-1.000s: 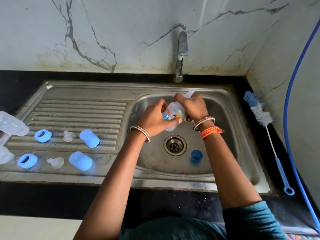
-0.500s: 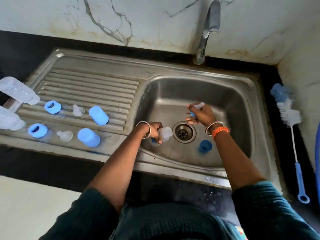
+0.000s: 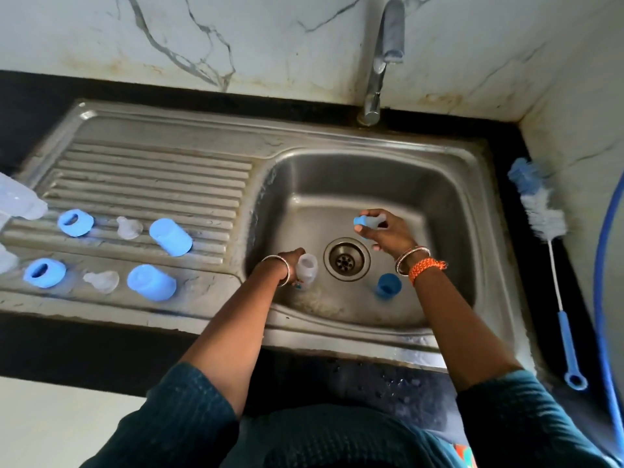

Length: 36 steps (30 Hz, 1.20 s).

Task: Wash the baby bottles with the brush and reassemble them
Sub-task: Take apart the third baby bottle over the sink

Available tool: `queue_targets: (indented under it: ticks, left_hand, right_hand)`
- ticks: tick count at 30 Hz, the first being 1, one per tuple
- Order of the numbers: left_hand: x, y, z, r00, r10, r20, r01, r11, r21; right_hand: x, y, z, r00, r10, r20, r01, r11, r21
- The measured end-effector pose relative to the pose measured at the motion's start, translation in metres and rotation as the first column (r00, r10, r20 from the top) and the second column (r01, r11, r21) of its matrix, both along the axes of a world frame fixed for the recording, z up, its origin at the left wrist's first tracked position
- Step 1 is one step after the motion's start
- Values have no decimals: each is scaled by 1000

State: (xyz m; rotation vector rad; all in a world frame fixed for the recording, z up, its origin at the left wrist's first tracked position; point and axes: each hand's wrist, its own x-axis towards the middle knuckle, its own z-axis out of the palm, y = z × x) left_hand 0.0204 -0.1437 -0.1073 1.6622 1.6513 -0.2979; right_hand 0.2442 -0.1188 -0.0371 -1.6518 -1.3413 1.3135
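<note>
Standing over the steel sink [image 3: 449, 184], the person has both hands down in the basin. No brand name or wording can be read anywhere; the bottle carries a small coloured print near its base, too blurred to make out.

Her left hand [image 3: 293, 261] grips a clear baby bottle [image 3: 307, 269], fingers curled round its side, the open mouth facing up; it sits low in the basin just left of the drain [image 3: 346, 259]. Her right hand [image 3: 385, 233] is above and to the right of the drain, thumb and fingers pinching a clear nipple still seated in its blue ring [image 3: 366, 222]. A blue cap [image 3: 388, 285] lies on the basin floor below that wrist, near the drain.

On the ribbed draining board [image 3: 152, 177] two rows of parts are laid out, each with a blue ring [image 3: 75, 222], a clear nipple [image 3: 128, 227] and a blue cap [image 3: 171, 237]; the nearer row has ring [image 3: 44, 272], nipple [image 3: 102, 281] and cap [image 3: 152, 282]. Clear bottles [image 3: 20, 201] poke in at the left edge, partly cut off.

The bottle brush [image 3: 543, 217], white and blue bristles with a blue loop handle, lies on the dark counter right of the sink, well apart from both hands. A blue hose [image 3: 599, 265] curves beside it.
</note>
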Motion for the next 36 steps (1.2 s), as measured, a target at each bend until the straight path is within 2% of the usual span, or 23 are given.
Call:
queue_targets:
  ticks: [3, 9, 10, 11, 12, 13, 14, 15, 16, 17, 18, 20, 22, 24, 26, 29, 33, 36]
  left_hand:
    - [-7, -6, -3, 999, -23, -32, 23, 1000, 11]
    - [-12, 2, 19, 995, -45, -95, 47, 999, 18]
    - [-11, 9, 32, 998, -12, -67, 17, 997, 73]
    - [-6, 15, 49, 998, 48, 31, -52, 985, 162]
    - [1, 21, 70, 969, 123, 212, -176, 952, 251]
    - [10, 23, 96, 852, 226, 472, -373, 895, 245]
    - [21, 21, 122, 629, 311, 712, -534, 839, 106]
    - [31, 19, 151, 391, 332, 858, -577, 815, -52]
    - [40, 17, 170, 200, 323, 925, -562, 811, -161]
    - [48, 15, 186, 94, 291, 952, -539, 819, -197]
    - [56, 15, 197, 64, 251, 966, -538, 824, -179]
    - [64, 13, 208, 86, 223, 971, -594, 794, -130]
    - [64, 11, 211, 75, 249, 966, -634, 759, -147]
    - [57, 7, 211, 54, 243, 969, -602, 782, -163]
    - [51, 1, 212, 48, 204, 978, -519, 841, -150]
    - [48, -5, 215, 109, 142, 984, -491, 868, -70]
    - [50, -11, 216, 194, 113, 974, -544, 839, 11]
    - [54, -12, 220, 307, 60, 950, -604, 784, 146]
  right_hand:
    - [-6, -4, 8, 997, 6, -81, -6, 1000, -9]
    - [-13, -11, 28, 993, 17, -116, -15, 1000, 17]
    - [-15, -10, 37, 995, 15, -101, -10, 999, 50]
    - [-17, -9, 47, 997, 14, -77, -6, 994, 106]
    - [-20, -6, 61, 999, 16, -52, -6, 983, 181]
    - [-23, -3, 75, 999, 19, -38, -8, 966, 260]
    - [-27, -1, 88, 999, 20, -32, -8, 944, 329]
    - [-31, 1, 103, 1000, 5, -28, 6, 915, 403]
    - [-36, 1, 113, 1000, -14, -13, 18, 891, 454]
    - [-40, 0, 121, 999, -33, -11, 34, 871, 490]
    - [-42, -2, 127, 999, -42, -22, 47, 856, 515]
    - [-42, -8, 135, 997, 29, -67, 8, 867, 498]
    - [-34, -13, 141, 960, 162, -229, -67, 925, 375]
    - [-26, -17, 146, 840, 170, -515, -69, 975, 210]
    - [-17, -19, 148, 754, 122, -645, -65, 992, 112]
    - [-14, -23, 146, 705, 127, -697, -109, 992, 71]
    - [-18, -25, 147, 664, 111, -739, -90, 994, 69]
    - [-17, -26, 147, 647, 156, -747, -126, 987, 97]
